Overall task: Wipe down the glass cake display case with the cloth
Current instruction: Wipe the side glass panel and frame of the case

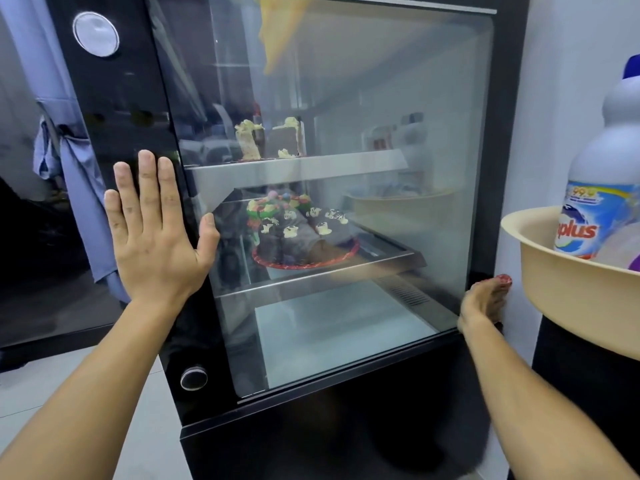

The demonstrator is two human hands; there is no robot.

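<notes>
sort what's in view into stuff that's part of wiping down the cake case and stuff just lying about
Part of the job:
glass display case
left hand, flat on its black frame
right hand, at its right edge

Just lying about:
cakes
beige basin
detergent bottle
blue fabric

No cloth in view.

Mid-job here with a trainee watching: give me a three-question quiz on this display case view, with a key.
1. True or false: the left hand lies flat with straight fingers on the black frame of the display case.
2. Which shelf holds the round decorated cake? A) upper B) middle C) bottom
3. Fill in: the detergent bottle stands in a beige ____.

Key:
1. True.
2. B; cake slices sit on the upper shelf.
3. Basin. Note: the right hand touches the case's right edge; no cloth is visible.
</notes>
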